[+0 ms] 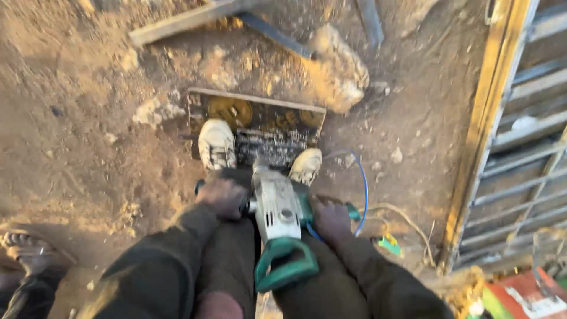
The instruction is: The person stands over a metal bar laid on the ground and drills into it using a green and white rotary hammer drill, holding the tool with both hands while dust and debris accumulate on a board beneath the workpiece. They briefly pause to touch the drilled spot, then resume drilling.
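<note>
I look straight down at a heavy power drill [277, 210] with a grey body and green rear handle, pointing down between my shoes. My left hand [223, 196] grips its black side handle on the left. My right hand [329, 220] grips the green handle on the right side. The drill's front end meets a dark flat panel [266, 127] lying on the dirt. Both my dusty shoes [217, 143] stand on that panel. A blue cable [364, 189] loops away to the right of the drill.
Bare dirt ground with stones [338, 71] all around. Metal bars [177, 22] lie at the top. A metal frame with rungs [508, 147] stands along the right edge. Another person's sandalled foot [26, 248] is at the lower left. Coloured packaging [520, 295] sits at the bottom right.
</note>
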